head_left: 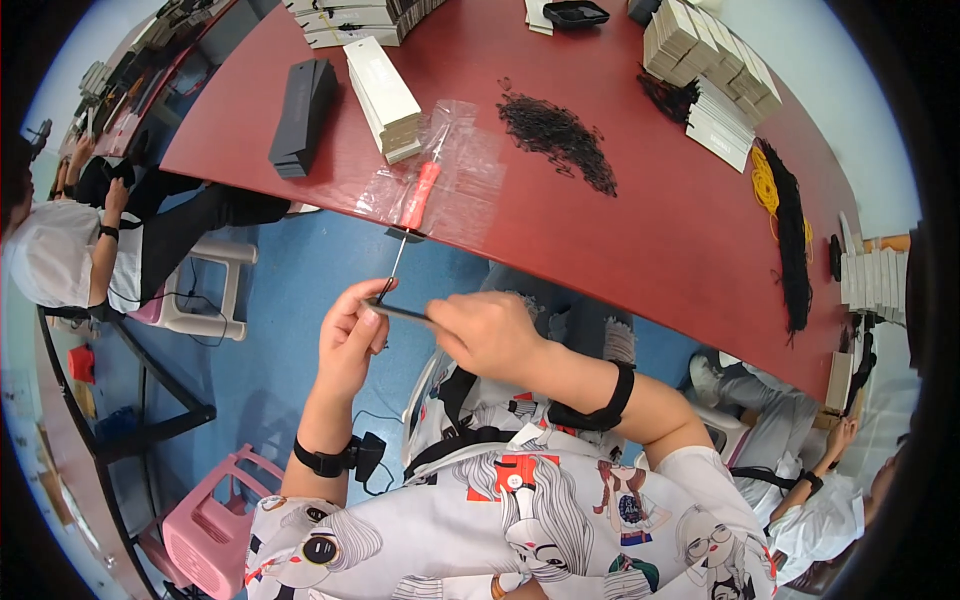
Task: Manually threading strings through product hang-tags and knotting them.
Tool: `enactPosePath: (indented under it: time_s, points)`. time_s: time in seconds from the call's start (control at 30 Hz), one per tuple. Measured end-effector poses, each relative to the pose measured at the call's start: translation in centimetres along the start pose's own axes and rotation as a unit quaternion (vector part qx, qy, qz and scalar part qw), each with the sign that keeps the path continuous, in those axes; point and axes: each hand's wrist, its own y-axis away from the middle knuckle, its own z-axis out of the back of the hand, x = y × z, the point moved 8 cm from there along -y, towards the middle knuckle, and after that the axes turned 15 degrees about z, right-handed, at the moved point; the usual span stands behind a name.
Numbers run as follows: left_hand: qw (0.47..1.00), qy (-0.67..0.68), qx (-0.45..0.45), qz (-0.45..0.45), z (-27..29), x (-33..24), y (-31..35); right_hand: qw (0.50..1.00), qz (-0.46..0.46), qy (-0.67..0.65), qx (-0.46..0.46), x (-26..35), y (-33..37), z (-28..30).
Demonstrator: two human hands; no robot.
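Observation:
Both hands are in front of the table's edge. My right hand (pixel 490 330) grips one end of a thin dark hang tag (pixel 405 314), seen nearly edge-on. At the tag's other end, my left hand (pixel 348 338) is closed, with thumb and fingers pinched by a small black cord loop (pixel 384 291). Just above that loop is the thin metal shaft (pixel 398 260) of a red-handled hook tool (pixel 421 195), which sticks out over the edge toward me. Clear plastic film (pixel 470 180) lies around the handle. Whether the loop is on the shaft is too small to tell.
On the red table (pixel 450 60) lie a dark tag stack (pixel 303 120), a white tag stack (pixel 385 105) and a pile of black cord loops (pixel 556 140). Farther right are more white bundles (pixel 710 55) and black cords (pixel 790 235). Other people sit at both sides.

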Motion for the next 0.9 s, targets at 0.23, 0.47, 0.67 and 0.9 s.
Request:
enactPosePath:
  time_s: [0.23, 0.47, 0.67, 0.9]
  points:
    - [0.998, 0.012, 0.020, -0.051, -2.1, -1.7, 0.4, 0.995, -0.080, -0.058, -0.001, 0.3, 0.5, 2.7]
    - [0.987, -0.098, 0.051, -0.120, -9.0, -6.8, 1.6, 0.948, -0.082, -0.251, -0.177, 0.9, 0.3, 11.7]
    - [0.953, -0.213, 0.134, -0.167, -14.8, -8.4, 0.9, 0.927, -0.111, -0.303, -0.190, 1.1, 0.9, 14.4]
    - [0.941, -0.271, 0.167, -0.114, -18.9, -8.0, -0.1, 0.712, -0.118, -0.616, -0.316, -0.2, 3.8, 16.1]
